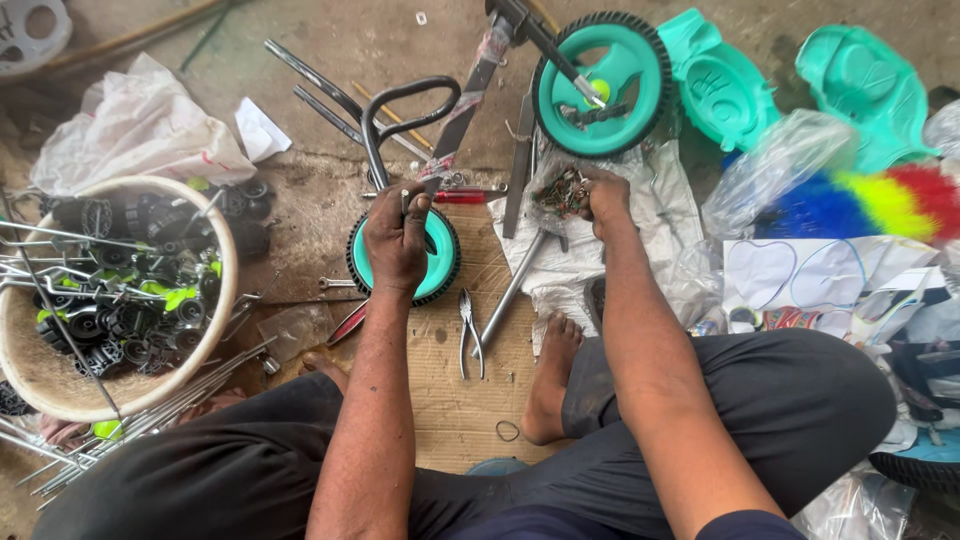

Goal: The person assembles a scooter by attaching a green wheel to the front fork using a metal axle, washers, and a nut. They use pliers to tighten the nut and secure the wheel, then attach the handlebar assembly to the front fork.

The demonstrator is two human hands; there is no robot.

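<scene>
Head view, looking down over crossed legs on the floor. Left hand (397, 240) closed around a thin metal rod, pressed against the small teal wheel (404, 262) with black tyre, lying flat on brown cardboard (470, 385). Black curved handlebar frame (400, 110) rising from behind that wheel. Right hand (603, 196) closed, fingers pinching into a clear plastic bag of small metal hardware (560, 192) resting on white sacking. Pliers (470, 335) on the cardboard between both forearms, near a bare foot (550, 375). Larger teal wheel (602, 85) beyond the right hand. Round basket (225, 300) of black wheels and metal rods at far left.
</scene>
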